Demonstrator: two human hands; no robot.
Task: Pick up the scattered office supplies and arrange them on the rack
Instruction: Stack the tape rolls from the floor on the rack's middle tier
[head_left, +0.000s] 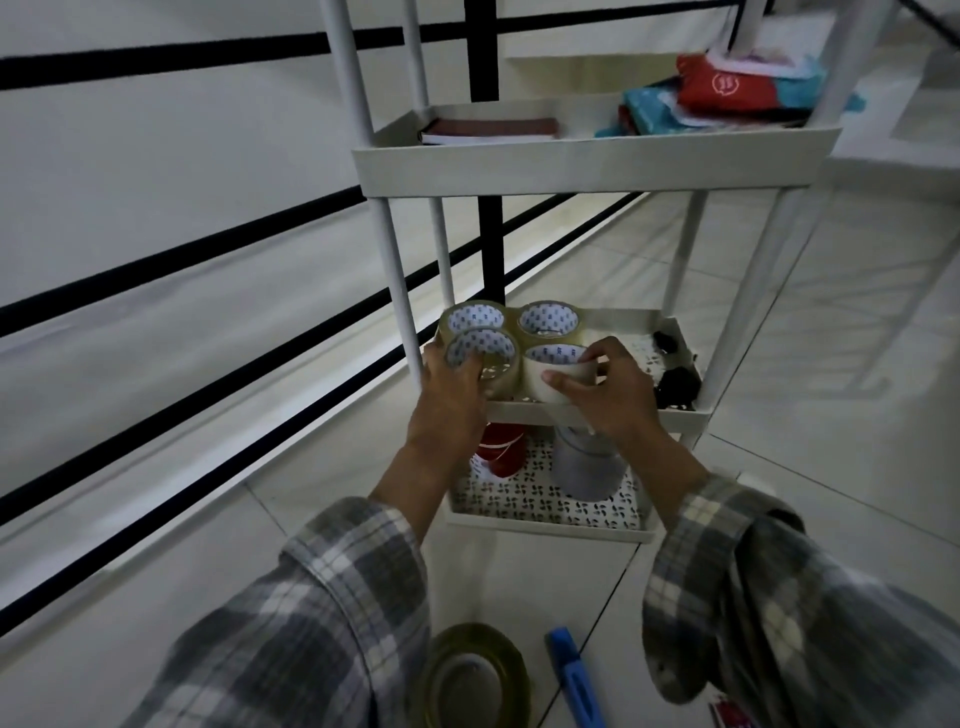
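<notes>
The white tape roll could be tipped off the front lip of the rack's middle shelf, judging by how close to that edge it is being set. It is gripped by the right hand, fingers closed round its rim. The neighbouring clear roll, left of it, is steadied by the left hand, fingers hooked inside. Two more rolls are packed behind.

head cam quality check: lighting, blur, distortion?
Head view: dim, flat, bluish light, no glare; the wide lens bends the rack posts and black wall stripes; the sleeves and the tape roll on the floor are soft at the bottom edge; the left hand, right hand and the tape rolls on the middle shelf are fairly sharp.
</notes>
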